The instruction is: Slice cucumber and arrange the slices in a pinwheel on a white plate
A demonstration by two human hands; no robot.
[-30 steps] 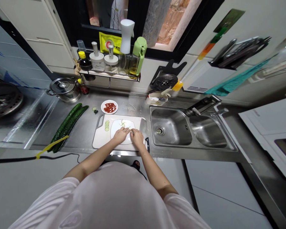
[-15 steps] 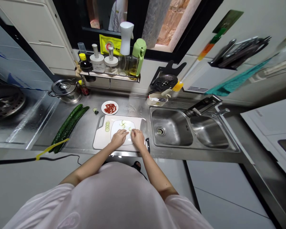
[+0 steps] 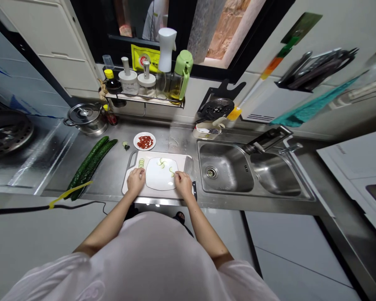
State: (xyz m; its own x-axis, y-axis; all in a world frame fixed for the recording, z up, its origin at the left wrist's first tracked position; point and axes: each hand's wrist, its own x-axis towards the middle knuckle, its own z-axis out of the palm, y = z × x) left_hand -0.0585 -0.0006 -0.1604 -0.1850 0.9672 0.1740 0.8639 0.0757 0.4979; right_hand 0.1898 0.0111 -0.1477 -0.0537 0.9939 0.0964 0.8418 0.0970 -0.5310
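My left hand point(image 3: 136, 180) is over the left side of the pale cutting board point(image 3: 153, 195). Its fingers are drawn together at the near end of a row of cucumber slices point(image 3: 141, 161); whether they grip one is hidden. At the right rim of a white plate point(image 3: 159, 179), my right hand point(image 3: 183, 184) has its fingers pinched; anything in them is too small to make out. Thin, curved cucumber pieces point(image 3: 161, 163) lie on the plate towards its far side, with another cucumber piece point(image 3: 171, 170) near my right fingertips. A knife point(image 3: 194, 190) rests along the board's right edge, partly behind my right hand.
Whole cucumbers point(image 3: 92, 165) lie to the left, near a lidded steel pot point(image 3: 85, 119). Behind the board stands a small plate of chopped red pieces point(image 3: 145, 149), with cucumber scraps point(image 3: 125, 145) beside it. A double sink point(image 3: 225, 188) is on the right. Bottles fill the wall shelf point(image 3: 144, 99).
My left hand has moved left from above the plate to the row of slices. My right hand has shifted slightly right and nearer to me, and more of the plate shows.
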